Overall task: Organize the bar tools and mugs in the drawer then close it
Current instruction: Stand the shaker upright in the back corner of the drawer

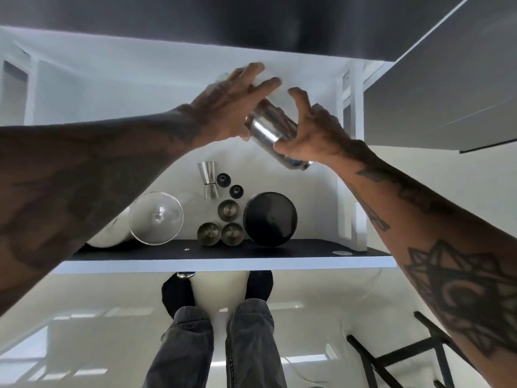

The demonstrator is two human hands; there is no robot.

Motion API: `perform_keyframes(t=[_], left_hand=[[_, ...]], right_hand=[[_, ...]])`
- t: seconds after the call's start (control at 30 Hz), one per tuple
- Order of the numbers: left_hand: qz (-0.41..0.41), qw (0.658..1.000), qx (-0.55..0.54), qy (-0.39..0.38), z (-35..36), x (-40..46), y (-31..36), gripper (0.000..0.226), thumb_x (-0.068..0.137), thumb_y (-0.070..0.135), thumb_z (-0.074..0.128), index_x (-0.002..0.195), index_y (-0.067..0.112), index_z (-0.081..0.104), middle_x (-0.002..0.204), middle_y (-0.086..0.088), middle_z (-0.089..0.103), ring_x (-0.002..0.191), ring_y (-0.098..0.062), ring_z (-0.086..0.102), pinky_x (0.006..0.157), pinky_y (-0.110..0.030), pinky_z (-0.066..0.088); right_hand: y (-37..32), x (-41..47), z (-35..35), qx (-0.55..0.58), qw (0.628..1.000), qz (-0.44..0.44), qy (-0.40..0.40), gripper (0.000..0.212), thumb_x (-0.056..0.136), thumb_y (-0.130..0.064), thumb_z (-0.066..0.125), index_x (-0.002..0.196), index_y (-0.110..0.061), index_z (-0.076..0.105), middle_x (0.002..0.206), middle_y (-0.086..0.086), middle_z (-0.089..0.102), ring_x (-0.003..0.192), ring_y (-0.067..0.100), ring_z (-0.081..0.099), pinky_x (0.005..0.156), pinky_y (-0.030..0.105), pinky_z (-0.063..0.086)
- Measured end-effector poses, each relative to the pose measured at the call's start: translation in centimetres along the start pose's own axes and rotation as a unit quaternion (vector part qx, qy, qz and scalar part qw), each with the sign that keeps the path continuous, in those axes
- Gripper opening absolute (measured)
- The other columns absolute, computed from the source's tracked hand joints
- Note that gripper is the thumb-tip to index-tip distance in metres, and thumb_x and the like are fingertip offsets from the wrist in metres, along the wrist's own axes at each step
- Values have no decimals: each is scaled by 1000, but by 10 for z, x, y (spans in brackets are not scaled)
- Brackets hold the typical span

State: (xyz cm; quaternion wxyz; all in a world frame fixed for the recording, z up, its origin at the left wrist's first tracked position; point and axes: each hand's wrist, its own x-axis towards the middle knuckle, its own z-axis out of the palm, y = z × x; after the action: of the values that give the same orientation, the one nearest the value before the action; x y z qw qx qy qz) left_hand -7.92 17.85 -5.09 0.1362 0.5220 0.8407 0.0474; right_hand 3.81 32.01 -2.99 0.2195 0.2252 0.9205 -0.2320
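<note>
A white drawer point(223, 265) stands pulled out below me. My right hand point(313, 133) grips a shiny steel shaker tin point(268, 130), tilted, above the drawer's back half. My left hand point(229, 105) has its fingers spread, touching the tin's upper end and what looks like a clear glass point(221, 78) behind it. On the drawer floor lie a steel jigger point(208, 179), two small black caps point(223, 180), three steel cups point(228, 210), a large black round lid point(270, 219), a clear stemmed glass point(156, 217) and a white mug point(109, 233), partly hidden by my left arm.
A dark counter edge point(251, 18) overhangs the drawer's back. A grey cabinet door point(447, 79) juts out at upper right. My legs and dark shoes point(179, 292) stand on the glossy floor in front of the drawer. A black frame point(391, 357) lies at lower right.
</note>
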Motion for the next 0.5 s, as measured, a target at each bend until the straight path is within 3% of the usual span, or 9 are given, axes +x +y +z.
perform_keyframes(t=[0.1,0.17,0.23,0.3,0.37,0.43,0.5], left_hand=[[-152,982,-100,54,3,-4,20,93,68,24,86,146,11,36,146,-22,35,129,-38,42,91,-44,51],[-259,933,-248,39,7,-1,28,74,78,18,77,142,11,41,137,-18,47,124,-32,49,87,-31,48],[-313,874,-370,3,7,5,34,55,80,16,69,133,11,56,125,-11,62,117,-28,58,89,-29,50],[-327,838,-437,-5,7,12,40,47,72,27,64,116,13,69,112,-8,71,108,-27,65,92,-37,55],[-321,817,-478,-4,13,22,45,53,65,33,62,111,10,70,100,-7,73,102,-23,68,91,-36,56],[-293,823,-486,-15,11,27,58,33,69,24,63,97,10,72,83,-2,68,85,-21,66,77,-28,54],[-275,841,-466,-17,8,32,68,16,74,17,63,87,13,73,79,-3,67,76,-21,62,65,-27,50]], right_hand=[[9,-11,-8,-21,999,10,-41,95,79,-41,75,150,-30,12,124,21,52,104,39,57,80,34,43],[12,-14,-9,-38,998,7,-58,92,80,-39,75,148,-25,15,111,15,61,83,31,58,73,31,44],[13,-16,-10,-43,997,12,-62,88,80,-36,75,146,-20,19,92,9,59,66,24,50,65,26,40],[14,-18,-7,-36,997,37,-64,85,81,-36,76,143,-11,24,87,6,51,62,20,44,51,23,31],[15,-21,-3,-40,995,67,-66,85,79,-36,78,140,-2,29,107,12,55,68,21,49,49,20,29],[11,-19,-10,-25,995,74,-68,75,80,-31,79,135,1,39,118,16,58,79,25,57,60,20,40],[7,-21,-14,-8,988,125,-92,56,82,-23,78,124,1,51,105,16,61,73,24,60,61,24,47]])
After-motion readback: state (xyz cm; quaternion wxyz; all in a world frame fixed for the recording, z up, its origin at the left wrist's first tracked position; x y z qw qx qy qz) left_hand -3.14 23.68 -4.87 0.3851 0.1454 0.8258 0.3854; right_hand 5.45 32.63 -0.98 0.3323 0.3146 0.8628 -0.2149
